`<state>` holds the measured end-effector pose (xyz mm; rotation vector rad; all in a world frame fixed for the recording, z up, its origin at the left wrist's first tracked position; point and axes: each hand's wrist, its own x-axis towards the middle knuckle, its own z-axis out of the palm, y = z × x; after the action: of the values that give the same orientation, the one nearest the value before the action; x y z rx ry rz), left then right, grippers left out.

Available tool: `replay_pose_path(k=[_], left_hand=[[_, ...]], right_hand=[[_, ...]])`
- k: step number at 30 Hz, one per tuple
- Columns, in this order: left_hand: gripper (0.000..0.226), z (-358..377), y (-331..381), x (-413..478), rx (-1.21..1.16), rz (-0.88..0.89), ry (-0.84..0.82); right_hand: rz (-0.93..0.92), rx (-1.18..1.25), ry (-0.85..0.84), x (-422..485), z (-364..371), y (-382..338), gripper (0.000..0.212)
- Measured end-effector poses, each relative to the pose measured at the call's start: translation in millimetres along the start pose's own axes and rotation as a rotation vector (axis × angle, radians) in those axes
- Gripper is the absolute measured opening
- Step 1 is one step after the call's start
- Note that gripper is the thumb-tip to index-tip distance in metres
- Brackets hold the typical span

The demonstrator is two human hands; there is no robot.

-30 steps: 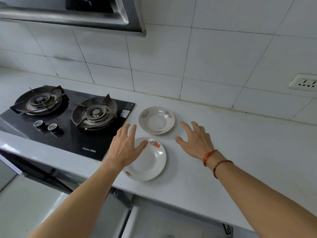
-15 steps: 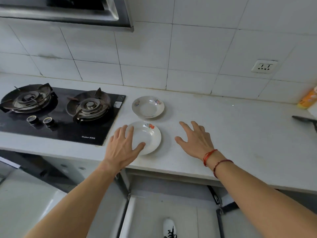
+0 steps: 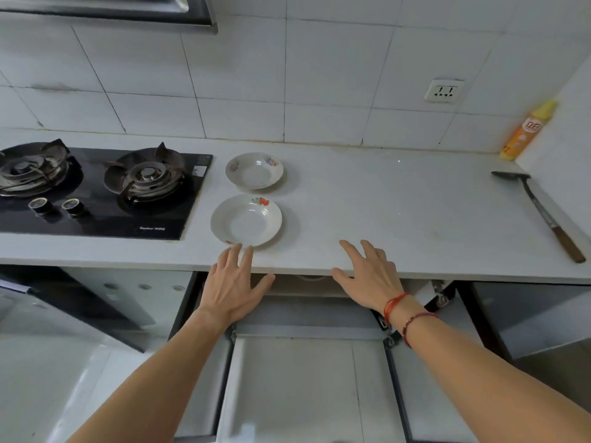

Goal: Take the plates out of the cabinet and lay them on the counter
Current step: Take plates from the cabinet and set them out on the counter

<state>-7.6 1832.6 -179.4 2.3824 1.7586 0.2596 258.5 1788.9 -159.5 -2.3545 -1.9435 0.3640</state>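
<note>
Two white plates with small flower prints lie on the grey counter [image 3: 399, 219], just right of the stove. The far plate [image 3: 254, 170] is smaller and deeper; the near plate [image 3: 246, 220] lies close to the counter's front edge. My left hand [image 3: 235, 284] hovers over that edge just below the near plate, fingers spread and empty. My right hand [image 3: 371, 276], with red cords on the wrist, is also spread and empty over the edge further right. Below them the cabinet [image 3: 303, 378] stands open; its inside is mostly hidden.
A black two-burner gas stove [image 3: 96, 190] fills the counter's left side. At the far right a metal spatula with a wooden handle [image 3: 540, 212] lies on the counter, and an orange bottle [image 3: 527, 131] stands in the corner. A wall socket [image 3: 444, 90] sits above.
Both hands have drawn back from beside the near plate to the counter's front edge. The view has pulled back and down, so the open cabinet shows below.
</note>
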Motion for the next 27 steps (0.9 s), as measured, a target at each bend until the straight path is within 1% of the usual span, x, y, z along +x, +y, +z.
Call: replay_pose_path(k=[2, 6, 10, 14, 16, 19, 23, 27], left_hand=[[0.085, 12, 6, -5, 0.015, 0.002, -0.009], [0.081, 49, 19, -17, 0.030, 0.025, -0.058], [0.084, 98, 26, -21, 0.015, 0.022, -0.100], [0.083, 157, 28, -14, -0.006, -0.006, -0.125], [0.081, 186, 27, -6, 0.000, -0.003, -0.119], [0.072, 230, 22, 11, 0.013, -0.002, -0.108], [0.080, 288, 13, 43, 0.028, 0.001, -0.080], [0.080, 344, 3, 79, 0.015, -0.005, -0.059]], right_hand=[[-0.009, -0.006, -0.004, -6, 11, 8, 0.066], [-0.019, -0.005, -0.016, -14, 40, 27, 0.066], [-0.005, 0.018, -0.044, -16, 87, 54, 0.066], [0.012, 0.026, -0.072, -7, 142, 80, 0.067], [0.011, 0.016, -0.070, 4, 167, 93, 0.068], [0.004, -0.004, -0.058, 26, 203, 111, 0.069], [0.011, 0.003, -0.024, 67, 250, 134, 0.070], [0.007, 0.011, 0.028, 112, 295, 149, 0.071]])
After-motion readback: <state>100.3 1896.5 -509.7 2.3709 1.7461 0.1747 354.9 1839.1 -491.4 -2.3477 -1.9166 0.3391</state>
